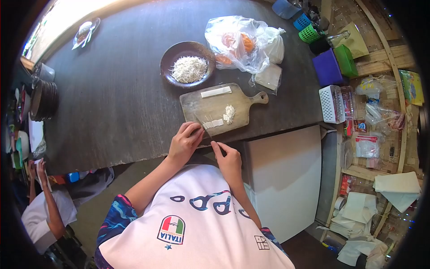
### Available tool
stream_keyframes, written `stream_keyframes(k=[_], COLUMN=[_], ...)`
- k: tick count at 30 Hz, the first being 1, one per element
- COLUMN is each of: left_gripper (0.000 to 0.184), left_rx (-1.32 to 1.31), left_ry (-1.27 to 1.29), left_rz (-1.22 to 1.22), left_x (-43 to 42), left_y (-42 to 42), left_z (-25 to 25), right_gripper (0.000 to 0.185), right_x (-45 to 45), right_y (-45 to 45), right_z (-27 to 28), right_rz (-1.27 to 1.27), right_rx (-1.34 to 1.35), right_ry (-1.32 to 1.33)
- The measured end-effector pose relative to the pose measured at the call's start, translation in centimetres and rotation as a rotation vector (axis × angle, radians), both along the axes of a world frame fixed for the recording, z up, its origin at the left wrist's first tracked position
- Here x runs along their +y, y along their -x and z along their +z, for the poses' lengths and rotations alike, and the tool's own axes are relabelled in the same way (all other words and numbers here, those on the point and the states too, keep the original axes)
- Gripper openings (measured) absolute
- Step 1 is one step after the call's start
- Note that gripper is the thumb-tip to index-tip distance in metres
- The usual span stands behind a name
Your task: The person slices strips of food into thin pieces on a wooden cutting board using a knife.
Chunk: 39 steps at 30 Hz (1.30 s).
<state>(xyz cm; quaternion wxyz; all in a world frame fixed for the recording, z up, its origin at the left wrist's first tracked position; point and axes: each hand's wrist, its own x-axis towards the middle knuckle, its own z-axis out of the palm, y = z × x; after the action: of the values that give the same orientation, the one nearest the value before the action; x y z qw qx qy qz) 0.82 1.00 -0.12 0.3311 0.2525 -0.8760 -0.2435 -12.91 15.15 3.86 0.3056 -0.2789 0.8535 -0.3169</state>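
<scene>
A wooden cutting board (188, 104) with a handle lies near the table's front edge. On it are a long white strip (216, 92), a row of short white pieces (213, 123) and a small pile of thin white slivers (229, 114). My right hand (229, 160) pinches the near end of a thin knife (207, 131), which slants across the board's lower left corner. Close beside the blade, my left hand (186, 140) has its fingers curled at the board's edge; what they grip is hidden. Beyond the board sits a dark bowl (166, 67) of white shreds (189, 69).
Plastic bags (244, 42) with orange items and a small wrapped packet (268, 77) lie behind the board. Stacked dark bowls (44, 101) stand at left, near another person (49, 210). Baskets (331, 104) line the right side. A white-topped surface (286, 175) is at my right.
</scene>
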Motion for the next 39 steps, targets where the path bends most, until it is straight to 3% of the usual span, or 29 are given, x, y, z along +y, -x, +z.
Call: stream_keyframes(k=[18, 21, 27, 33, 39], left_gripper=[0.016, 0.017, 0.018, 0.018, 0.017], left_rx=[0.052, 0.019, 0.023, -0.006, 0.032], left_ry=[-0.011, -0.013, -0.006, -0.019, 0.001], left_rz=[0.023, 0.011, 0.010, 0.005, 0.000], left_x=[0.0, 0.0, 0.0, -0.1, -0.2], left_y=[0.1, 0.0, -0.1, -0.2, -0.2], left_z=[-0.5, -0.1, -0.2, -0.3, -0.1], right_gripper=[0.056, 0.054, 0.054, 0.052, 0.055], right_x=[1.1, 0.6, 1.3, 0.4, 1.5], right_y=[0.0, 0.1, 0.1, 0.4, 0.1], right_z=[2.0, -0.4, 1.6, -0.5, 1.5], right_rz=[-0.018, -0.015, -0.009, 0.009, -0.017], right_rx=[-0.109, -0.026, -0.067, -0.033, -0.100], right_ry=[-0.080, 0.019, -0.051, 0.020, -0.068])
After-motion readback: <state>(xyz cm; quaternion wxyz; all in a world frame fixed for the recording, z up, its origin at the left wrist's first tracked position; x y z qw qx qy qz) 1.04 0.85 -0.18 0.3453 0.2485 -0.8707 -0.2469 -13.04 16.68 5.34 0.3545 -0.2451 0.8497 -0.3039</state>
